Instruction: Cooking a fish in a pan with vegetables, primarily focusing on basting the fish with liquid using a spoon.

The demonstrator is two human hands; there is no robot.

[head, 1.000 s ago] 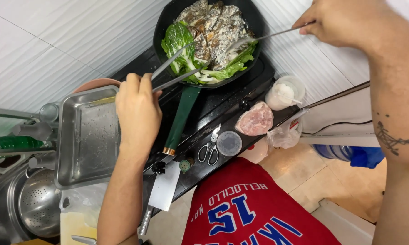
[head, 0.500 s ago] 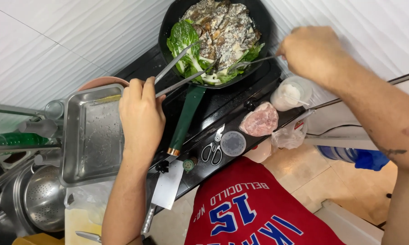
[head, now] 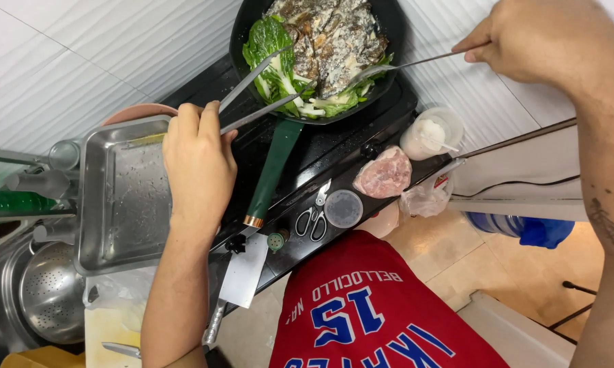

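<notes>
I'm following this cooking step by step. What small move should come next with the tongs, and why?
Probably close the tongs in the left hand on the green leaves and lift them toward the creamy pieces: the tips stand open over greens bunched at the pan's edge, while the right hand works a utensil opposite.

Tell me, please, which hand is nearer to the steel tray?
Left. The left hand holding tongs overlaps the steel tray; the right hand is far across the pan.
</notes>
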